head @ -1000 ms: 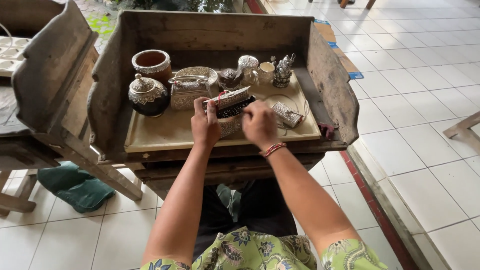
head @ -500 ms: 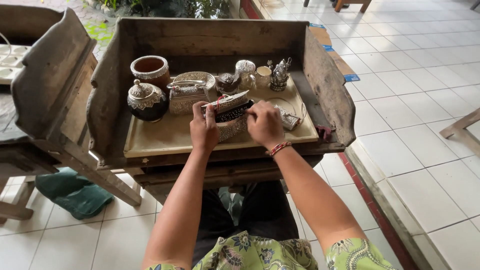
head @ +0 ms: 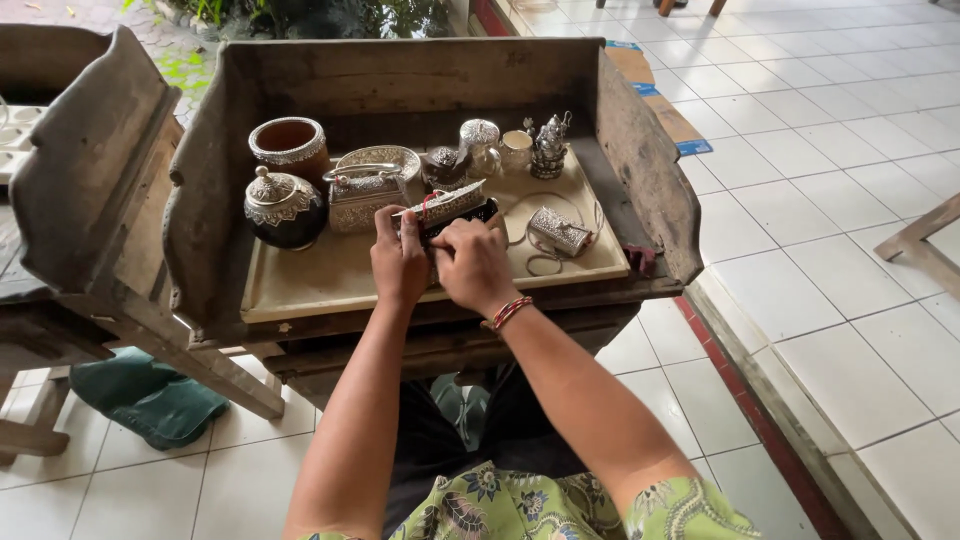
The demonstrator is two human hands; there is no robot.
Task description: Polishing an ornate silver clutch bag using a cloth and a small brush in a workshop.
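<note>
Hands meet over the middle of the tray [head: 300, 290]: your left hand [head: 398, 262] and right hand [head: 474, 265] both curl their fingers tight around the embossed silver box [head: 445, 208], lifted just above the tray's front half, beside the lidded dark pot [head: 284, 207].
</note>
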